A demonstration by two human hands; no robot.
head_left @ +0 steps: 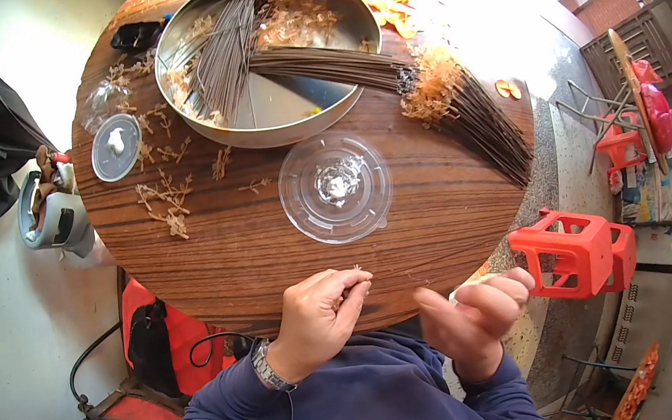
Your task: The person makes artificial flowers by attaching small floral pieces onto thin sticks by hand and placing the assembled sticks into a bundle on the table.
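Observation:
My left hand, a metal watch on its wrist, is closed in a pinch at the near table edge. A tiny pale tip shows at its fingertips; what the fingers hold is mostly hidden. To the right, my right hand is raised off the table edge with its fingers loosely curled and the thumb apart; I see nothing held in it. A clear round plastic lid lies just beyond my left hand. Small pale branched plastic sprigs are scattered on the table's left side.
A large round metal tray holds thin brown wire stems and pale sprigs. A bundle of stems with orange-tan blossoms leans over the wooden table. Red plastic stools stand to the right, a grey bin to the left.

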